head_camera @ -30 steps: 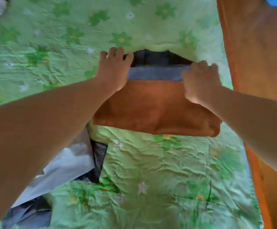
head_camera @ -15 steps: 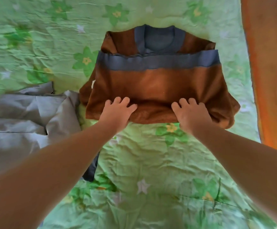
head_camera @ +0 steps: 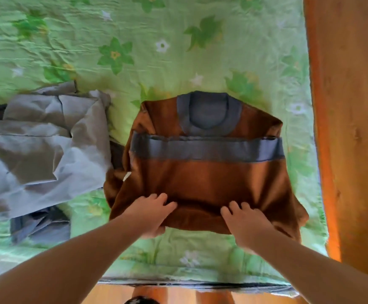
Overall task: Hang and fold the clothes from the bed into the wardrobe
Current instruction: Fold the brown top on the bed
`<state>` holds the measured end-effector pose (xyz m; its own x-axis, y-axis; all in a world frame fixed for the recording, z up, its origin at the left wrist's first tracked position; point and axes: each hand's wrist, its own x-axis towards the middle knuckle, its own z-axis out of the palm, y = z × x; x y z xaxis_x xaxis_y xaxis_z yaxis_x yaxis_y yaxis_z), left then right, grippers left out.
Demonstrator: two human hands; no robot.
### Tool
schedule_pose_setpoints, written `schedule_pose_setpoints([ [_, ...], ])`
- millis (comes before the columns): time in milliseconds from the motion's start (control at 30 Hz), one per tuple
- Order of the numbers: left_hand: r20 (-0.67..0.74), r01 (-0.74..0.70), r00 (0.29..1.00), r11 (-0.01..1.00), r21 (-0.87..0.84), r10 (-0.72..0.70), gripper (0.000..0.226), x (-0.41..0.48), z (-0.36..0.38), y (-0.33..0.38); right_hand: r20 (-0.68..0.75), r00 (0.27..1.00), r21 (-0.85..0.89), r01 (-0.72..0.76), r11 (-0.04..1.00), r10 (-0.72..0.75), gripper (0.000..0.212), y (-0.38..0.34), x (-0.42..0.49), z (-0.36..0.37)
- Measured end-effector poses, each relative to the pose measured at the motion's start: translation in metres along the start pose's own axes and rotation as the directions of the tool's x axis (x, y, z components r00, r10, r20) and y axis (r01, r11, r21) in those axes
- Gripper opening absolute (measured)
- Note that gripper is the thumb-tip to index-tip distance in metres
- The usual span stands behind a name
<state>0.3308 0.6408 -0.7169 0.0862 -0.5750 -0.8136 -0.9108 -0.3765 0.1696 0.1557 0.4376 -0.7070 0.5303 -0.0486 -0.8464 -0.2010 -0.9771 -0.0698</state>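
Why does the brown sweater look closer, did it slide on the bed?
Yes. The brown sweater slid toward the near edge of the bed: its collar lay well past the grey garment's far edge before and now sits level with it.

I find no text, brand, number or sign that I can read from here; the small white tag (head_camera: 126, 176) at the left edge of the brown sweater (head_camera: 205, 183) is too small to show any lettering
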Motion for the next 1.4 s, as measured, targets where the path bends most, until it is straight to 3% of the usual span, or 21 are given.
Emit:
schedule_pose_setpoints([
  [67, 0.009, -0.002, 1.0, 0.999, -0.054, 0.003, 0.077, 0.001, -0.009, -0.002, 0.1, 0.995, 0.012, 0.008, 1.0, -0.009, 0.06, 0.001, -0.001, -0.016],
  [133, -0.165, -0.02, 0.986, 0.994, -0.11, 0.002, 0.069, 0.012, -0.032, -0.012, 0.157, 0.988, 0.101, -0.005, 0.995, -0.011, 0.064, 0.008, 0.01, -0.048],
  [200, -0.458, 0.008, 0.888, 0.999, -0.051, -0.03, 0.059, 0.035, -0.057, -0.026, -0.031, 0.999, 0.152, -0.005, 0.988, 0.01, 0.054, 0.02, 0.03, -0.083],
  [267, -0.545, 0.104, 0.826, 0.989, -0.104, -0.144, 0.074, 0.062, -0.082, -0.039, -0.359, 0.93, 0.115, -0.045, 0.992, 0.084, 0.038, 0.035, 0.053, -0.112],
  [333, -0.447, 0.14, 0.863, 0.962, -0.234, -0.234, 0.086, 0.085, -0.101, -0.048, -0.472, 0.871, 0.029, -0.143, 0.989, 0.139, 0.056, 0.051, 0.074, -0.128],
  [400, -0.366, 0.15, 0.902, 0.962, -0.229, -0.228, 0.08, 0.099, -0.112, -0.054, -0.397, 0.898, 0.052, -0.185, 0.981, 0.19, 0.07, 0.064, 0.089, -0.132],
  [500, -0.302, 0.102, 0.938, 0.97, -0.222, -0.168, 0.044, 0.099, -0.128, -0.055, -0.289, 0.937, 0.265, -0.116, 0.957, 0.194, 0.056, 0.071, 0.093, -0.134],
  [600, -0.213, 0.053, 0.973, 0.985, -0.163, -0.088, 0.036, 0.09, -0.13, -0.053, -0.212, 0.967, 0.343, -0.059, 0.938, 0.138, 0.034, 0.066, 0.075, -0.134],
  [667, -0.243, -0.007, 0.97, 0.996, -0.093, -0.016, 0.039, 0.077, -0.125, -0.049, -0.224, 0.972, 0.22, -0.016, 0.975, 0.067, 0.028, 0.059, 0.06, -0.126],
  [800, -0.318, -0.114, 0.936, 0.984, 0.137, 0.153, 0.04, 0.056, -0.094, -0.036, -0.365, 0.926, -0.139, 0.049, 0.989, -0.097, 0.04, 0.043, 0.035, -0.084],
  [867, -0.384, -0.088, 0.911, 0.98, 0.181, 0.153, 0.043, 0.054, -0.082, -0.035, -0.45, 0.888, -0.184, 0.007, 0.983, -0.091, 0.039, 0.046, 0.032, -0.077],
  [1033, -0.385, -0.022, 0.922, 0.998, 0.053, 0.04, 0.046, 0.066, -0.11, -0.059, -0.435, 0.9, -0.025, 0.008, 1.0, -0.018, 0.032, 0.069, 0.048, -0.114],
  [1167, -0.42, 0.0, 0.907, 1.0, -0.021, -0.009, 0.023, 0.083, -0.172, -0.086, -0.453, 0.889, 0.059, -0.044, 0.997, 0.066, 0.019, 0.104, 0.074, -0.165],
  [1233, -0.28, 0.031, 0.958, 0.994, -0.109, -0.061, 0.015, 0.095, -0.197, -0.095, -0.416, 0.905, 0.091, -0.058, 0.994, 0.091, 0.01, 0.12, 0.086, -0.18],
  [1300, -0.13, 0.05, 0.989, 0.983, -0.177, -0.074, 0.022, 0.105, -0.202, -0.095, -0.338, 0.938, 0.11, -0.04, 0.993, 0.076, 0.01, 0.126, 0.094, -0.181],
  [1400, -0.054, 0.065, 0.995, 0.959, -0.277, -0.083, 0.032, 0.116, -0.181, -0.084, -0.333, 0.941, 0.131, -0.019, 0.991, 0.062, 0.012, 0.125, 0.106, -0.163],
])
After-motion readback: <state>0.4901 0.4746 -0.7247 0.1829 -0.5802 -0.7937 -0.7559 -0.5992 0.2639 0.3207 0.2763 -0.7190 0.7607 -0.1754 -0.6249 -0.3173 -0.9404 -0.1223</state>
